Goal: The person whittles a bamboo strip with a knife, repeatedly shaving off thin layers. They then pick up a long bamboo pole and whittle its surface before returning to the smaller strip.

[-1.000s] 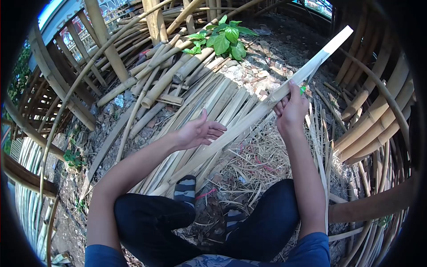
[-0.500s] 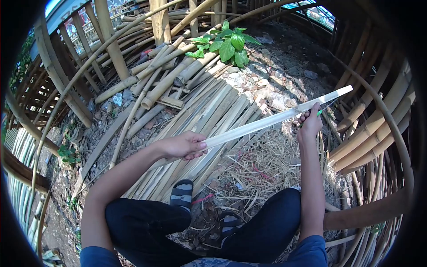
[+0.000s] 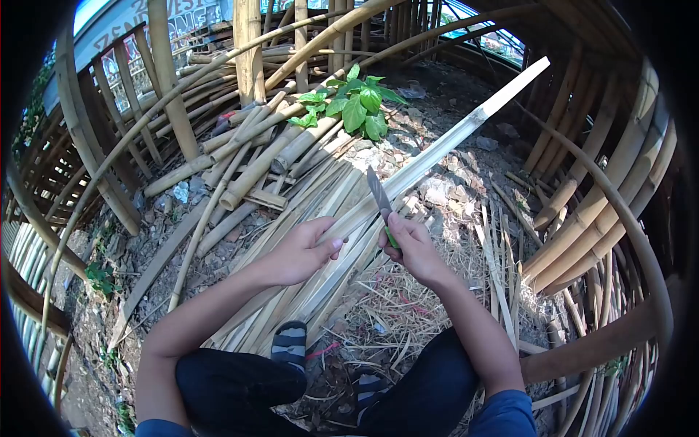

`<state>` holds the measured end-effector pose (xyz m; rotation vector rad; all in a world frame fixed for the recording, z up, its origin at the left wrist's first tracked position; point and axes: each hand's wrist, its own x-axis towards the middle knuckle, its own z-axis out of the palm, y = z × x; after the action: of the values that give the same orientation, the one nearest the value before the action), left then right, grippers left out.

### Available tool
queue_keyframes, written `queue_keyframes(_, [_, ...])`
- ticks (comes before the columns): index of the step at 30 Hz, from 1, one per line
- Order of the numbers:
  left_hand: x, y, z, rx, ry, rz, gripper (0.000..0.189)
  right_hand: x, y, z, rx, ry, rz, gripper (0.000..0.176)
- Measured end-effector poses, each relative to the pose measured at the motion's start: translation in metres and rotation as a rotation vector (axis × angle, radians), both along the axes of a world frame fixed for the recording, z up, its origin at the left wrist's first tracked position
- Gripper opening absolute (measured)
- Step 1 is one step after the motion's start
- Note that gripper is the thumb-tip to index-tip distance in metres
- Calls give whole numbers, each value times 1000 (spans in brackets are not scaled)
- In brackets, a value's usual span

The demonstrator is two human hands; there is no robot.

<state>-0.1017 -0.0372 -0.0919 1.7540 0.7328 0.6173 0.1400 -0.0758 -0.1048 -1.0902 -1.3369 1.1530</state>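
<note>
My left hand (image 3: 300,253) is closed around the lower part of a pale bamboo strip (image 3: 453,141), which slants up and away to the right. In my right hand (image 3: 413,249) is a knife (image 3: 378,192) with a green handle, gripped with its dark blade pointing up and to the left. The blade lies close along the strip, just beyond my left hand; whether its edge touches cannot be made out. Below my hands lies a pile of split bamboo strips (image 3: 251,317) on the ground.
Thin shavings (image 3: 397,309) cover the ground before my knees. Cut bamboo poles (image 3: 251,171) and a leafy green plant (image 3: 357,105) lie farther out. Thick bamboo poles (image 3: 604,218) rise on the right, with a curved pole (image 3: 615,197) across them. A bamboo fence (image 3: 175,102) stands left.
My right hand has come left and down with the knife, from near the strip's far end to beside my left hand. The strip's far end has swung upward.
</note>
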Motion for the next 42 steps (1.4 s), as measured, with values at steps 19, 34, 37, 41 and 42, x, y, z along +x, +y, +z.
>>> queue_keyframes(19, [-3,-21,18,41,-99,61,48,-30,-16,8,-228,-43,493,58])
queue_keyframes(34, [-1,-26,25,31,-151,48,60,-37,-25,19,-152,-140,340,54])
queue_keyframes(37, [-1,-25,25,67,-122,52,59,-37,-25,19,-169,-124,334,53])
queue_keyframes(41, [-1,-24,21,32,-119,61,59,-39,-27,20,-156,-128,302,52])
queue_keyframes(42, [-2,-22,18,49,-108,82,59,-40,-27,20,-146,-120,287,52])
